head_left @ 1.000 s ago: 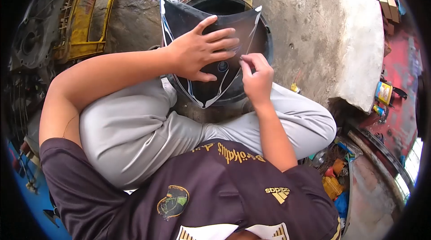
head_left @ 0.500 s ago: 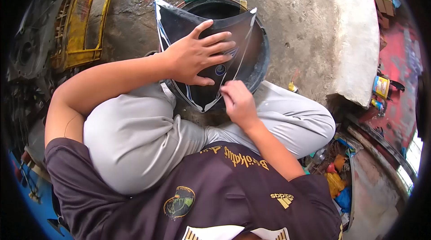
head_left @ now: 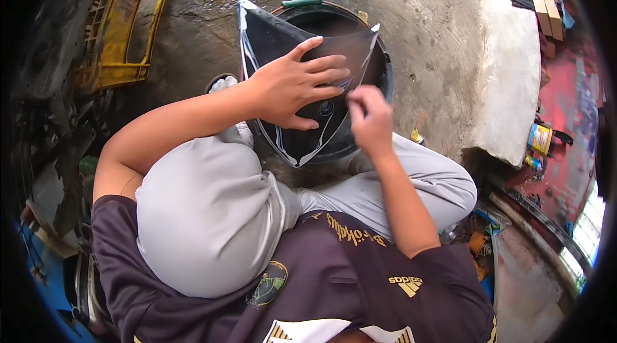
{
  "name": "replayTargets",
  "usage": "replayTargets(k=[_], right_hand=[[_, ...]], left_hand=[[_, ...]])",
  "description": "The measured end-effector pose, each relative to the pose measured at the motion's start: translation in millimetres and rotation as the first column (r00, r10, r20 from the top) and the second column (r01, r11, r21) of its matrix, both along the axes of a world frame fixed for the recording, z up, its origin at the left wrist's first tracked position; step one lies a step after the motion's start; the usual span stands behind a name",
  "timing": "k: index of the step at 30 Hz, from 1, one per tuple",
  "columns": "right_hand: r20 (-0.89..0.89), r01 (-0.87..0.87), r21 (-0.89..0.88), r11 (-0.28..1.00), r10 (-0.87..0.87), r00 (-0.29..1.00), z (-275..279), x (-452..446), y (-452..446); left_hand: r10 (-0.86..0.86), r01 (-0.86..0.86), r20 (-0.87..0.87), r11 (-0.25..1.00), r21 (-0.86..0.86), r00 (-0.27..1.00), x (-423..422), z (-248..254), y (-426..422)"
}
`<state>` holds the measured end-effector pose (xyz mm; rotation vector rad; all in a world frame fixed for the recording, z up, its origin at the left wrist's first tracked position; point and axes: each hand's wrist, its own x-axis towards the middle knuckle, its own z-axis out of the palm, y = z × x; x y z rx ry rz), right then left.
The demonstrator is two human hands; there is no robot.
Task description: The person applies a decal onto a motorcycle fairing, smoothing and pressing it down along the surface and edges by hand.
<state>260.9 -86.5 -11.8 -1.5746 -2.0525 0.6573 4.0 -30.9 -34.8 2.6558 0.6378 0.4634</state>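
Observation:
A black, roughly triangular panel (head_left: 270, 36) with white edges rests across the top of a dark bucket (head_left: 385, 79) that has a green-gripped handle (head_left: 302, 2). My left hand (head_left: 297, 89) lies on the panel with its fingers spread. Over the panel's right edge, my right hand (head_left: 369, 112) is closed, thumb and fingers together and slightly blurred; whatever it may pinch is too small to make out. A round mark (head_left: 326, 108) shows on the panel between the two hands.
A yellow metal frame (head_left: 125, 28) stands at the upper left. On the right are a white concrete block (head_left: 508, 79), a yellow-labelled can (head_left: 540, 139) and wooden pieces (head_left: 546, 14). My grey-clad legs (head_left: 199, 214) are bent around the bucket.
My right hand moved down along the panel's right edge, then back up. My left hand stays spread on the panel. The whole view has shifted slightly.

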Motion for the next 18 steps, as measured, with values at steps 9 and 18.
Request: replayTargets(k=[9, 18], right_hand=[[-0.079, 0.260, 0.162, 0.952, -0.250, 0.965, -32, 11, 73], [-0.180, 0.256, -0.092, 0.962, -0.269, 0.946, 39, 35, 60]], left_hand=[[-0.050, 0.059, 0.168, 0.997, -0.055, 0.985, -24, 45, 23], [0.357, -0.296, -0.296, 0.927, 0.232, 0.886, -19, 182, 71]])
